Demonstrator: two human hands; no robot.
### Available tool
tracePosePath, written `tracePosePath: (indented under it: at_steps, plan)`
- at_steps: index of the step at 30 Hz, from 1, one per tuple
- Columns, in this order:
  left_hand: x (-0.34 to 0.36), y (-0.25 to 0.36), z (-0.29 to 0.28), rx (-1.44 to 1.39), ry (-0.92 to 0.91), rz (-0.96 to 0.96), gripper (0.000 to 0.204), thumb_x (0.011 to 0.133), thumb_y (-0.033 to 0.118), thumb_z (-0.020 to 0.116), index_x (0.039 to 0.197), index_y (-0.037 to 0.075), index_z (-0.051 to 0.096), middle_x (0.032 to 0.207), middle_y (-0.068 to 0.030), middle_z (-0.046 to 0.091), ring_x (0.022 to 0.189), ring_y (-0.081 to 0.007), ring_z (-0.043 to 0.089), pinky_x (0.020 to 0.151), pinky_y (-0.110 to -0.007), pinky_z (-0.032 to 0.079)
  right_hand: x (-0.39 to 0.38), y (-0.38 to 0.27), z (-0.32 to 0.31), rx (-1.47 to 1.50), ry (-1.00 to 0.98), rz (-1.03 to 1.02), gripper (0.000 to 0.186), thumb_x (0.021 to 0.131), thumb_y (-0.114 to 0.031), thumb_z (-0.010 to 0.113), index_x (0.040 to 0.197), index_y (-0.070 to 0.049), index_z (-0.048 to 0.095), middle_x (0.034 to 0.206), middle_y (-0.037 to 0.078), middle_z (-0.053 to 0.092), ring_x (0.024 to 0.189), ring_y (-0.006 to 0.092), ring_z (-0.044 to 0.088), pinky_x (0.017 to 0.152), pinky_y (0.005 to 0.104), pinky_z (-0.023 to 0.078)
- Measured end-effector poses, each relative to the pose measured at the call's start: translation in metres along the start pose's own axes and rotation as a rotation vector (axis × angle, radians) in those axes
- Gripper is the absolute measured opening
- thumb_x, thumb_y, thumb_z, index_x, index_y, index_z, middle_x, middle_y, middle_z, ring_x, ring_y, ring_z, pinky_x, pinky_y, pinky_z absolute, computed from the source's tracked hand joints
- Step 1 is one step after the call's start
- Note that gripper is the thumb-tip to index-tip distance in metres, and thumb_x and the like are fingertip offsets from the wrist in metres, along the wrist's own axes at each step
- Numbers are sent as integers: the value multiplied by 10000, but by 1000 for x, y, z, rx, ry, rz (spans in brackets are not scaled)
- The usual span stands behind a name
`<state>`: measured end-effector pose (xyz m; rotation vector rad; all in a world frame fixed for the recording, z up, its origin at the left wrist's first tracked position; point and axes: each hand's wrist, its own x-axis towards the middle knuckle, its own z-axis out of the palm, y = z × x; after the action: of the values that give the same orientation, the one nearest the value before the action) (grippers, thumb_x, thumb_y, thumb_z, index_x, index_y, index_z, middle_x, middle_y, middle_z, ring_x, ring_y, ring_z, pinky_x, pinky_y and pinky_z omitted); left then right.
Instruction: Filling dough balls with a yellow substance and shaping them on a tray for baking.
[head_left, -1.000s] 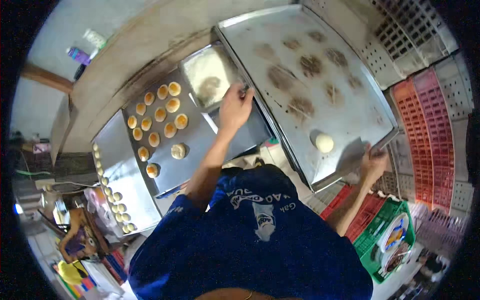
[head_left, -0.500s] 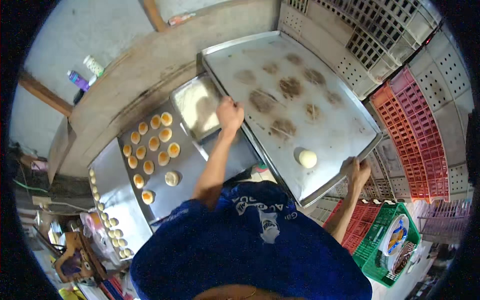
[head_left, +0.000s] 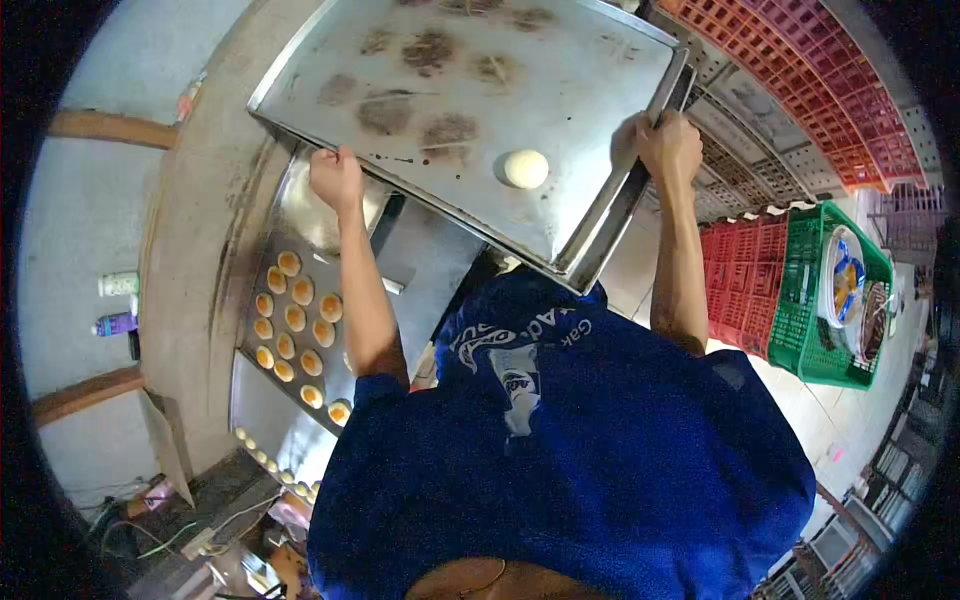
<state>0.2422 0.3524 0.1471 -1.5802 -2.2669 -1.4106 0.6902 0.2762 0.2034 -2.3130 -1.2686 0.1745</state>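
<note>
A large stained metal tray with one pale dough ball is held at an angle across the top of the view, another rimmed tray showing under its right side. My left hand is closed on its near left edge, and my right hand is closed on its right edge. Below my left hand lie a smaller shiny metal tray, a flat tray with several round, orange-topped buns, and a further tray with several small dough balls.
Red and grey plastic crates are stacked at upper right. At right a red crate adjoins a green crate holding round containers. A wall with bottles stands left; cables and clutter lie lower left.
Both hands have risen with the large tray, which has swung toward the top of the view. The crates and counter appear shifted as the view has turned.
</note>
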Motion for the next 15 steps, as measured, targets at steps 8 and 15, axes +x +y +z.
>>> tracePosePath:
  at_steps: [8, 15]
  plan:
    - [-21, -6, -13, -113, -79, -94, 268, 868, 281, 624, 787, 27, 591, 685, -75, 582, 597, -240, 518, 615, -332, 456, -40, -25, -10, 9, 203, -324, 309, 821, -228, 689, 1067, -51, 629, 920, 173, 673, 678, 381, 642, 629, 471, 534]
    - [-68, -5, -41, -624, -200, -459, 144, 934, 207, 585, 882, 74, 571, 764, -22, 553, 603, -111, 474, 555, -241, 395, -96, -76, 16, 262, -247, -772, 455, 687, -166, 794, 1111, -66, 663, 1055, 116, 681, 982, 278, 620, 860, 362, 495]
